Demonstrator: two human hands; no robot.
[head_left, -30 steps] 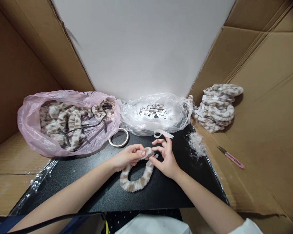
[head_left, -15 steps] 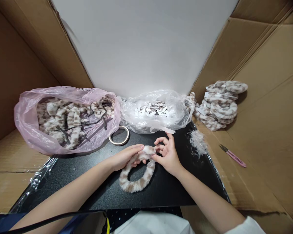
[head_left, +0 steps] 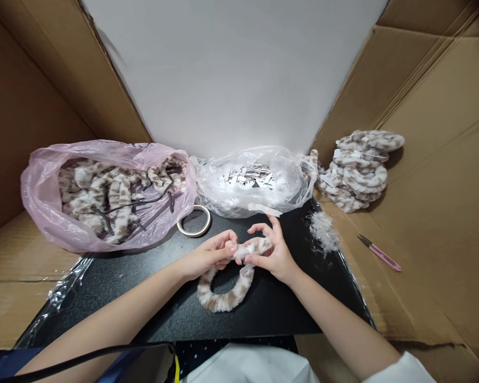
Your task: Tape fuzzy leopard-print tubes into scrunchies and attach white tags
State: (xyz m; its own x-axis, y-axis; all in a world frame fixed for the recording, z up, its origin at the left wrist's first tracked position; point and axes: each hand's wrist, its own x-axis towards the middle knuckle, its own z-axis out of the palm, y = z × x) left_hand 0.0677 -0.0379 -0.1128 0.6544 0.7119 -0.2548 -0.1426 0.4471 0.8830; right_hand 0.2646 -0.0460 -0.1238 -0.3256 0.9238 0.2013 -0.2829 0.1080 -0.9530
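A fluffy white-and-brown ring (head_left: 226,299) hangs or rests over the black table, its upper part between my hands. My left hand (head_left: 217,251) is closed on the ring's upper left, thumb and fingers pinching the fur. On the other side, my right hand (head_left: 277,255) grips its upper right between thumb and fingers. From my right hand's raised index fingertip a strip of white tape (head_left: 264,209) sticks out. A small whitish tag (head_left: 246,269) shows on the ring below my right thumb. The parts of the ring behind my fingers are hidden.
A pink plastic bag (head_left: 43,213) holds furry pieces and dark cords. Beside it stand a tape roll (head_left: 194,221) and a clear bag (head_left: 215,199) with small white strips. Rightward are a fluff clump (head_left: 323,233), stacked furry rings (head_left: 357,173) and pink-handled snips (head_left: 379,253).
My right hand has taken hold of the ring's upper right. My left fingers have curled into a pinch, and the ring's upper part now reaches farther right.
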